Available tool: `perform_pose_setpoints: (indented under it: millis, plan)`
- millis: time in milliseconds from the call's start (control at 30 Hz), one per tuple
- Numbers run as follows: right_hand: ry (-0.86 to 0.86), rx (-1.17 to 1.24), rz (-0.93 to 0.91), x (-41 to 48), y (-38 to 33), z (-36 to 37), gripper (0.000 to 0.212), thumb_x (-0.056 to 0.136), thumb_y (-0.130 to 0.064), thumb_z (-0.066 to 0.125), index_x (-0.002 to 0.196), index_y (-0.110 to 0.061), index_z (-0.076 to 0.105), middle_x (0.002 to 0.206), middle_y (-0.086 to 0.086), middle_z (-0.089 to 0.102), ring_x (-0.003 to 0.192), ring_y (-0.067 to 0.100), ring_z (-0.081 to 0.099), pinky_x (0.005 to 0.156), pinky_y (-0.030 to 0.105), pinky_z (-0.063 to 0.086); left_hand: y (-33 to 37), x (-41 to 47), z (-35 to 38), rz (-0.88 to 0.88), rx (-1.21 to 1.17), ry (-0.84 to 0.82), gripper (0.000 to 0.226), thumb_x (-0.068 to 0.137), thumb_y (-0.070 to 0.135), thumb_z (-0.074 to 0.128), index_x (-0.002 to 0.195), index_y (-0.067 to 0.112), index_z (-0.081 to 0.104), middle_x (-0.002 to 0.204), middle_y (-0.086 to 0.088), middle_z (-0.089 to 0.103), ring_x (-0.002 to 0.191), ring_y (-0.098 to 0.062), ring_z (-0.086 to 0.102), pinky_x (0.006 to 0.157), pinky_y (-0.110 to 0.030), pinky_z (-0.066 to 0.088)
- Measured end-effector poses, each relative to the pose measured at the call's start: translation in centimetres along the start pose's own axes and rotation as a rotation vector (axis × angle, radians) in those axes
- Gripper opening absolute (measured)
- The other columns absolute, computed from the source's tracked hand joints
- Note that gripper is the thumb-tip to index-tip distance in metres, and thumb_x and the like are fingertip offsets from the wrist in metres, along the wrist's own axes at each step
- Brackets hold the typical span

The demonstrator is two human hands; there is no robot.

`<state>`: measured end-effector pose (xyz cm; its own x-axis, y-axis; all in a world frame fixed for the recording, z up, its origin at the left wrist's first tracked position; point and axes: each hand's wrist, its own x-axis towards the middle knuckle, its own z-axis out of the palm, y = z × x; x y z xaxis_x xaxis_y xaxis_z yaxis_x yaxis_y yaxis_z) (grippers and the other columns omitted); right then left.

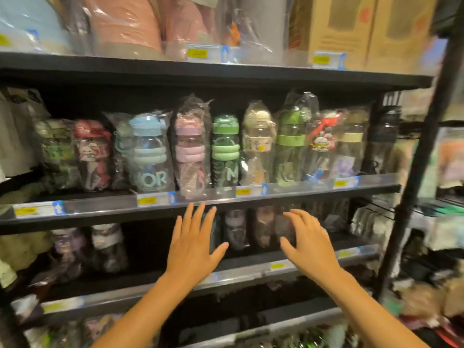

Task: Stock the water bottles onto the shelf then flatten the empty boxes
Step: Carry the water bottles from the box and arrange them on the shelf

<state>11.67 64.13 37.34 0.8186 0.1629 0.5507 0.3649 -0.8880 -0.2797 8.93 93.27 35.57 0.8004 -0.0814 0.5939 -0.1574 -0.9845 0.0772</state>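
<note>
Two hands: the left hand (193,244) is flat with straight, spread fingers and the right hand (308,244) has loosely curved fingers. Both are empty and just below the front edge of the middle shelf (100,205).
Water bottles (190,151): a full upright row on the middle shelf, side by side and mostly touching.
Lower bottles (236,229): dim and blurred, just under the middle shelf, behind the hands.
Wrapping: each bottle is in one of the loose clear plastic bags (193,106).
Weight: probably light, as they look like empty clear plastic.
Surface: the film looks slippery and may slide over the bottle.
Hold: round the body below the cap, squeezing through the bag, not by the bag's loose top.
Risk: they are tall, narrow and tightly packed, so nudging one could topple its neighbours.
</note>
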Motion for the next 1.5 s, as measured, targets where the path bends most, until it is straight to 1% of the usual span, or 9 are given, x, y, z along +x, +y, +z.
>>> perform_pose_setpoints:
  millis: [133,300,367,533,700,1067,1167,1300,1500]
  plan:
    - [-0.056,-0.085,0.098,-5.8,7.8,-2.3,0.060,0.093,-0.042,0.065,0.148,-0.022,0.050,0.153,-0.002,0.043,0.142,0.022,0.041,0.107,0.042,0.043,9.1,-1.4,4.6,0.097,-0.090,-0.128,0.088,0.091,0.075,0.026,0.165,0.029,0.017,0.174,0.002,0.003,0.160,-0.024,-0.007,0.129,-0.050,0.012]
    - [-0.144,-0.171,0.298,-13.8,17.6,-5.3,0.064,0.092,-0.050,0.059,0.149,-0.025,0.047,0.156,-0.002,0.041,0.142,0.021,0.043,0.110,0.040,0.044,21.0,-2.5,9.6,0.274,-0.148,-0.290,0.086,0.096,0.077,0.024,0.166,0.031,0.006,0.174,0.002,-0.007,0.158,-0.023,-0.017,0.126,-0.046,-0.001]
    - [-0.163,-0.187,0.399,-17.2,20.8,-6.7,0.065,0.091,-0.052,0.058,0.150,-0.026,0.046,0.156,-0.003,0.040,0.143,0.020,0.041,0.112,0.039,0.044,25.6,-3.0,11.3,0.357,-0.180,-0.343,0.089,0.093,0.078,0.018,0.166,0.030,0.009,0.174,0.001,-0.004,0.157,-0.023,-0.016,0.127,-0.048,0.003]
    - [-0.184,-0.202,0.647,-25.2,27.4,-9.7,0.067,0.089,-0.051,0.058,0.149,-0.026,0.046,0.154,-0.004,0.040,0.141,0.021,0.042,0.111,0.041,0.044,36.3,-4.6,15.8,0.518,-0.249,-0.507,0.085,0.095,0.076,0.028,0.165,0.029,0.016,0.174,-0.001,0.005,0.161,-0.027,0.002,0.127,-0.051,0.019]
    - [-0.181,-0.206,0.862,-31.5,33.1,-11.7,0.064,0.091,-0.050,0.058,0.150,-0.032,0.041,0.156,-0.007,0.035,0.144,0.019,0.037,0.115,0.041,0.037,45.6,-6.2,20.6,0.651,-0.341,-0.654,0.084,0.098,0.073,0.039,0.166,0.031,0.011,0.174,0.001,0.003,0.161,-0.024,0.002,0.128,-0.048,0.021]
    - [-0.192,-0.198,1.223,-36.4,47.2,-12.9,0.073,0.087,-0.057,0.058,0.152,-0.029,0.039,0.159,-0.006,0.033,0.146,0.017,0.034,0.116,0.041,0.036,62.9,-3.1,33.3,0.999,-0.382,-0.837,0.085,0.100,0.073,0.032,0.166,0.028,0.006,0.174,-0.001,0.003,0.160,-0.025,0.005,0.128,-0.047,0.019]
    - [-0.195,-0.170,1.296,-36.6,50.6,-12.4,0.071,0.090,-0.054,0.060,0.152,-0.028,0.040,0.158,-0.006,0.034,0.147,0.017,0.033,0.116,0.042,0.034,67.0,-2.2,37.0,1.063,-0.389,-0.904,0.083,0.099,0.072,0.032,0.166,0.028,0.012,0.173,-0.002,0.012,0.160,-0.028,0.011,0.126,-0.048,0.019]
    - [-0.191,-0.114,1.384,-37.5,55.1,-11.7,0.066,0.092,-0.050,0.062,0.151,-0.027,0.041,0.156,-0.007,0.037,0.144,0.016,0.036,0.112,0.042,0.035,71.9,-2.4,41.5,1.116,-0.387,-0.950,0.085,0.093,0.074,0.030,0.161,0.022,0.035,0.166,-0.010,0.035,0.152,-0.035,0.035,0.116,-0.051,0.038]
    - [-0.213,-0.050,1.473,-38.9,64.3,-11.3,0.064,0.094,-0.050,0.061,0.151,-0.029,0.041,0.156,-0.007,0.038,0.142,0.018,0.040,0.110,0.041,0.038,80.5,-1.6,46.9,1.204,-0.304,-1.069,0.077,0.103,0.066,0.035,0.166,0.028,0.010,0.174,0.001,0.005,0.160,-0.023,0.010,0.125,-0.045,0.025]
